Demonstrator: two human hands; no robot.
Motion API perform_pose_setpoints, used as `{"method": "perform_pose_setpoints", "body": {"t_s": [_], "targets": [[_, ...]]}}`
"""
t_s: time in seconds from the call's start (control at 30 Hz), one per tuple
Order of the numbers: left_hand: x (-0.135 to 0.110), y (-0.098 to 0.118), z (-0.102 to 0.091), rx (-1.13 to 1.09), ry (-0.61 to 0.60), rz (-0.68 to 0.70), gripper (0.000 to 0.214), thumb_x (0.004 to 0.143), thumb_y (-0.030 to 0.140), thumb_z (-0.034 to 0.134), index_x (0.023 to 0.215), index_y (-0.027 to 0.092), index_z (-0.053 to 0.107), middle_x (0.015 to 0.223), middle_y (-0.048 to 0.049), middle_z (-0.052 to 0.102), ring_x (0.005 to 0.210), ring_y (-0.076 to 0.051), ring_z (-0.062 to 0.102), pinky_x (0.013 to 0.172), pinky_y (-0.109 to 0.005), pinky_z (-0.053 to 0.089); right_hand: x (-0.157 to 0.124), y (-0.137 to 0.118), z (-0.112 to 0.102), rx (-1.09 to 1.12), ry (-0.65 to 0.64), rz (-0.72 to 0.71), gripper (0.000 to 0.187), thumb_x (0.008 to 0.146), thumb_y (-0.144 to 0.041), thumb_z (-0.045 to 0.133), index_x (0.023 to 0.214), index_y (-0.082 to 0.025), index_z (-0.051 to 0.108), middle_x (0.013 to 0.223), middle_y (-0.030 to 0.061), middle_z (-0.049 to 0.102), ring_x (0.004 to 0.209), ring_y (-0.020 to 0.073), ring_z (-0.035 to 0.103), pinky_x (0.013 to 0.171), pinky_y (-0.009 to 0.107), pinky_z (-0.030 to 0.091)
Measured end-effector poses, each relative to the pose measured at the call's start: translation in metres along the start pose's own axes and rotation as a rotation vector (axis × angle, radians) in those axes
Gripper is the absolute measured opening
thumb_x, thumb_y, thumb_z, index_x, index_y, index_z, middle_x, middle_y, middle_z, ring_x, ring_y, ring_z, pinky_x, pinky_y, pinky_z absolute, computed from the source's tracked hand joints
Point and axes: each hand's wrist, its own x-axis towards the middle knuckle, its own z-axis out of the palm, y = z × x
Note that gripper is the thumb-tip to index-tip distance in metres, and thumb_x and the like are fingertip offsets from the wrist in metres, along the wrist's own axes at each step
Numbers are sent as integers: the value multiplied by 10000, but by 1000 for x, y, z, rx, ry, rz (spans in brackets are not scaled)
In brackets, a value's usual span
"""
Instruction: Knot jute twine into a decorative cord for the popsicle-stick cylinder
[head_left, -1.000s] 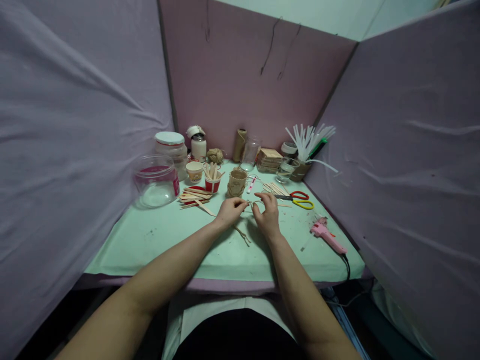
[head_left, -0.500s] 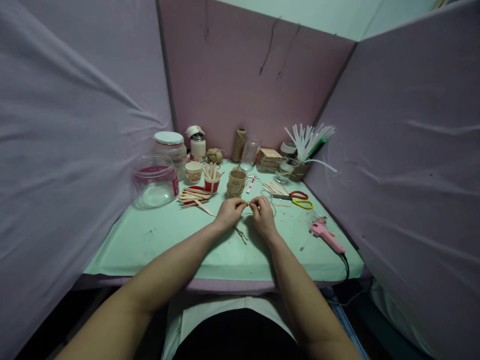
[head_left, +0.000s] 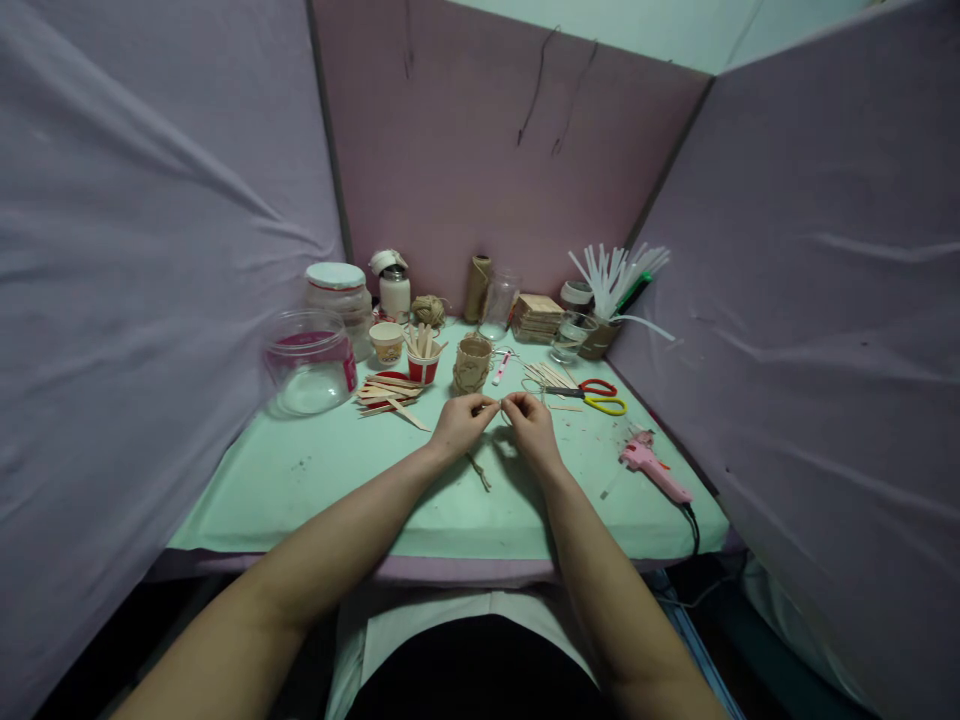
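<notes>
My left hand and my right hand meet over the middle of the green table, fingertips almost touching. Both pinch a thin piece of jute twine whose loose braided end trails on the table toward me. Just behind the hands stands a small twine-wrapped cup. Flat wooden sticks lie to the left of the hands.
Red-and-yellow scissors and a pink glue gun lie to the right. A clear plastic jar, a lidded jar, a red cup of sticks, a twine ball and white straws line the back. Cloth walls enclose three sides.
My right hand has drawn in toward the left one, and both have shifted slightly away from me; the twine's tail has slid with them.
</notes>
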Motion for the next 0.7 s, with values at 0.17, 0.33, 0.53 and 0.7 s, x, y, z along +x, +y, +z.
{"method": "perform_pose_setpoints", "body": {"t_s": [0.17, 0.33, 0.53, 0.7], "targets": [[0, -3, 1, 16, 16, 45, 294, 803, 365, 540, 845, 136, 719, 761, -38, 700, 675, -139, 579, 609, -231, 395, 0, -1, 0, -23, 17, 39, 247, 728, -425, 602, 725, -180, 572, 663, -16, 541, 639, 130, 469, 619, 269, 381], [-1, 1, 2, 43, 39, 80, 246, 807, 318, 541, 791, 147, 717, 770, -36, 704, 702, -139, 594, 645, -230, 414, 0, 0, 1, -25, 15, 45, 276, 733, -451, 587, 707, -177, 581, 657, -8, 558, 630, 132, 481, 614, 271, 384], [-1, 3, 1, 46, 60, 130, 198, 801, 258, 546, 746, 147, 701, 750, -33, 694, 707, -132, 590, 670, -224, 433, -1, -1, 2, -57, -7, 55, 281, 748, -446, 563, 694, -172, 592, 664, 5, 584, 646, 140, 501, 631, 276, 396], [-1, 3, 1, 67, 53, 149, 185, 801, 242, 547, 743, 148, 695, 749, -34, 689, 700, -131, 582, 674, -231, 432, -1, 0, 1, -119, 38, -7, 207, 754, -387, 573, 722, -183, 556, 674, -8, 557, 637, 132, 486, 618, 268, 397]]}}
